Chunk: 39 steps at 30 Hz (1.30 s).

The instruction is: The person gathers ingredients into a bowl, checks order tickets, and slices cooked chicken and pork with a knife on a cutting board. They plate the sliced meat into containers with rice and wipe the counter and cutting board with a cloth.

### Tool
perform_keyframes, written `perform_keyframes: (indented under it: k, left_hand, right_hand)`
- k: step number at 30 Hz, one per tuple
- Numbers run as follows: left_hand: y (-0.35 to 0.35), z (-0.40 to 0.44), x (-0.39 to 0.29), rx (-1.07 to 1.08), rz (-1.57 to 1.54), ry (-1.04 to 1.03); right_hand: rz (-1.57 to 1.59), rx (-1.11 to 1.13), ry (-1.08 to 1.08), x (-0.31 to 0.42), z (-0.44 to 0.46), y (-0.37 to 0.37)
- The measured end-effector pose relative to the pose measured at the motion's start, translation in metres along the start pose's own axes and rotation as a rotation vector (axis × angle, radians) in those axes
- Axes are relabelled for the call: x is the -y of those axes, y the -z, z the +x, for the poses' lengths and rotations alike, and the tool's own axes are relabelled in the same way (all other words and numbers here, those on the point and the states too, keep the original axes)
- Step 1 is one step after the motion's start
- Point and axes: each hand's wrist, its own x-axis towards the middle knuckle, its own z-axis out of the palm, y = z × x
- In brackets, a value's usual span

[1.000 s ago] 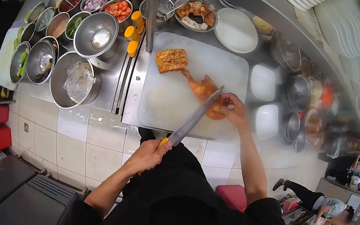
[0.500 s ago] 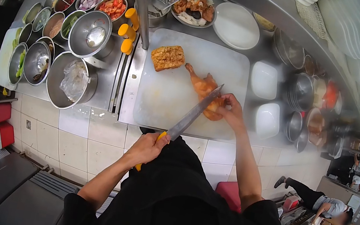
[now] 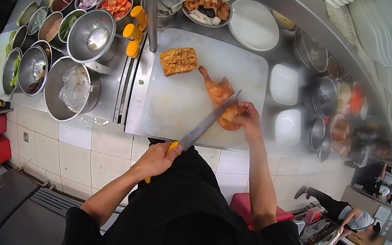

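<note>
My camera sat on my head, looking forward and steeply down, so my black clothes [image 3: 196, 238] filled the bottom middle, with my left hand [image 3: 157, 160] and right hand [image 3: 248, 117] near the centre and the table [image 3: 110, 94] ahead. Its wide, round-edged view took in the floor [image 3: 107, 167] and a distant person [image 3: 353, 217] far right.

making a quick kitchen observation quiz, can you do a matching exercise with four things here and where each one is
1. knife
2. crusted block
3. clear plastic bag
4. white oval plate

A. inside a steel pot
B. beyond the far edge of the chopping board
C. held in the left hand
D. on the chopping board, left of the poultry piece

Right pairs: 1-C, 2-D, 3-A, 4-B
</note>
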Motion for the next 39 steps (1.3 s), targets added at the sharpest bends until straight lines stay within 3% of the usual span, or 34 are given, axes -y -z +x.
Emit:
perform_keyframes:
  k: [7, 11, 16, 25, 28, 31, 34, 37, 39]
  left_hand:
    - [0.012, -0.002, -0.007, -0.013, 0.057, -0.053]
    - [0.021, 0.009, 0.003, -0.019, 0.099, -0.183]
    - [0.045, 0.011, -0.022, 0.112, 0.189, -0.055]
    - [0.056, 0.015, -0.038, 0.060, 0.518, -0.165]
    - [0.052, 0.016, -0.043, 0.037, 0.577, -0.201]
    - [0.043, 0.028, -0.046, 0.000, 0.628, -0.259]
    - [0.016, 0.057, -0.040, -0.094, 0.691, -0.387]
    - [-0.004, 0.072, -0.034, -0.167, 0.709, -0.459]
    - [-0.012, 0.076, -0.032, -0.214, 0.720, -0.484]
  right_hand:
    - [0.031, 0.020, 0.184, -0.002, -0.016, -0.004]
    - [0.114, 0.017, 0.179, -0.004, -0.021, -0.006]
    - [0.162, -0.008, 0.215, -0.009, -0.026, -0.005]
    - [-0.360, -0.260, 0.325, -0.025, -0.061, -0.020]
    - [-0.348, -0.357, 0.318, -0.043, -0.057, -0.026]
    - [-0.412, -0.374, 0.428, -0.040, -0.059, -0.029]
    - [-0.412, -0.375, 0.346, -0.031, -0.064, -0.030]
    - [-0.420, -0.335, 0.398, -0.022, -0.072, -0.027]
    - [-0.901, -0.612, 0.455, 0.018, -0.091, -0.014]
